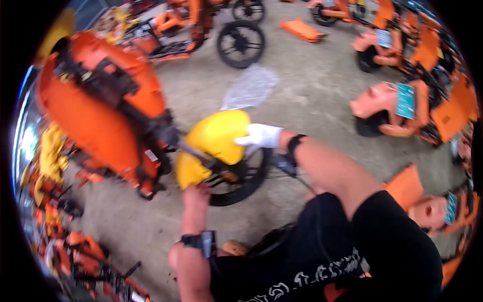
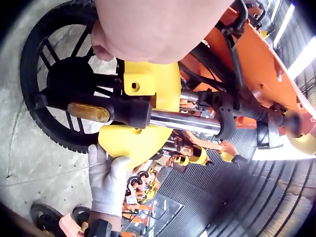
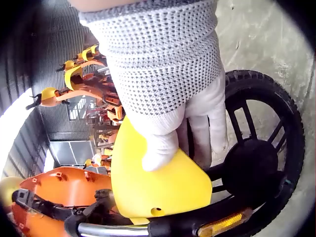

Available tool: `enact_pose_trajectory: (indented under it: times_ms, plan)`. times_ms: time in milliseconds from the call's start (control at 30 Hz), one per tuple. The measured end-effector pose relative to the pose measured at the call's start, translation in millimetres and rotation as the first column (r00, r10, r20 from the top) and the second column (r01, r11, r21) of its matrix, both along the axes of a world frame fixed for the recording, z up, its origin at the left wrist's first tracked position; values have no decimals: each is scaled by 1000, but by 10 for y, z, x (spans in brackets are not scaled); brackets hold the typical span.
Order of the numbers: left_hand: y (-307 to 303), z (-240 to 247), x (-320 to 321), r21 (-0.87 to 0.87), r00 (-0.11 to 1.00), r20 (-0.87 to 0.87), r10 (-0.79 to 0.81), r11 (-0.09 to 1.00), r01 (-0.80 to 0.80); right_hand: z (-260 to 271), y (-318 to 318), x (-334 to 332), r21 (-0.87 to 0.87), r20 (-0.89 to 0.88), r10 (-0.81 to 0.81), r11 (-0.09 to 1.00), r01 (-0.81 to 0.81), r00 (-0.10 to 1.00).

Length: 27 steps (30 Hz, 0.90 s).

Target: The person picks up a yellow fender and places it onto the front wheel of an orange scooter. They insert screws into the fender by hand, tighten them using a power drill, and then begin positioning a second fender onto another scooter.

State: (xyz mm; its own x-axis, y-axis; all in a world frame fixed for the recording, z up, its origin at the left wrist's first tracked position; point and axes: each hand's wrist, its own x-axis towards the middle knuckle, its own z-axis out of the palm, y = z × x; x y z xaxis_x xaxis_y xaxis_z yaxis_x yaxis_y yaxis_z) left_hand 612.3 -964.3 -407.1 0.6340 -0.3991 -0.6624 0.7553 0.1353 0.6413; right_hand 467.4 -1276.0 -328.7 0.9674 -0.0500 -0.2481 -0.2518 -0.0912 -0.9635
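A yellow front fender sits over the black spoked wheel of an orange motorbike. My right hand, in a white knit glove, pinches the fender's far edge; in the right wrist view the thumb lies on the outer face, the fingers behind it. My bare left hand grips the near edge of the fender, its fingers mostly hidden in the left wrist view. Between the fender's two sides runs a chrome fork tube, with an amber reflector on the fork's lower end.
Large orange body panels rise at the left. Clear plastic wrap lies on the concrete floor beyond the wheel. Orange bikes with green plates line the right side, and a loose orange panel lies farther back.
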Motion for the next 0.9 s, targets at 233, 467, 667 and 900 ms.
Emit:
enact_pose_trajectory:
  times_ms: [233,467,667,900]
  plan:
    - [-231,321,-301,209,990,7,139,968,-137,39,7,-65,118,-104,-50,991,63,993]
    - [-290,424,-347,246,989,0,146,959,-142,-32,-3,-43,72,-195,-8,997,23,981]
    - [-321,377,-404,49,994,-13,-105,993,106,-165,-68,-16,31,-266,-3,999,12,964]
    - [-415,616,-461,22,993,-11,-119,993,120,-87,-27,-41,79,-298,0,997,25,955]
